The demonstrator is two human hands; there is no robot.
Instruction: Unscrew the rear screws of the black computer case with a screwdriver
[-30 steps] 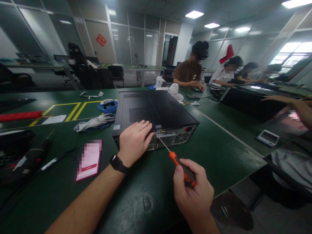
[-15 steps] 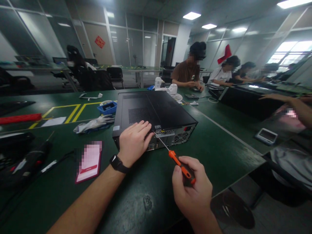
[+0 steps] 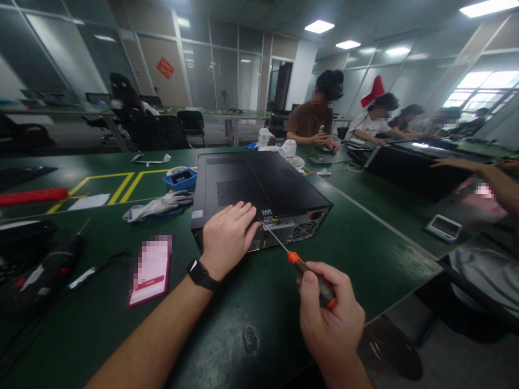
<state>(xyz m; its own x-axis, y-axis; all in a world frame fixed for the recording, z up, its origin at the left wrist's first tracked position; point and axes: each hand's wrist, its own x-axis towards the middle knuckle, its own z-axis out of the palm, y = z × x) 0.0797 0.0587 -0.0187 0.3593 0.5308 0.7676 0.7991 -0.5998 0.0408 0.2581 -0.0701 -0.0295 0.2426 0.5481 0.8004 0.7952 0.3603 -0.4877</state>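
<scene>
A black desktop computer case (image 3: 279, 178) lies flat on the green table, its rear panel with a fan grille facing me. My left hand (image 3: 229, 232), with a dark watch on its wrist, rests on the case's near top edge. Its fingers lie flat and together on the cover, and the thumb reaches down at the rear edge. Held in my closed right hand (image 3: 334, 319) is an orange-and-grey screwdriver (image 3: 302, 265). The shaft slants up and left to the rear edge, beside my left thumb. The exact contact of the tip is too small to make out.
Left of the case are grey work gloves (image 3: 160, 206), a blue tray (image 3: 180, 178), a phone with a pink screen (image 3: 152, 270) and a black power tool (image 3: 48, 270). White devices (image 3: 275, 141) stand behind the case. Co-workers sit at the far right.
My right hand has moved slightly right and down, and the screwdriver handle has turned, showing more grey. The case and my left hand appear a little farther right.
</scene>
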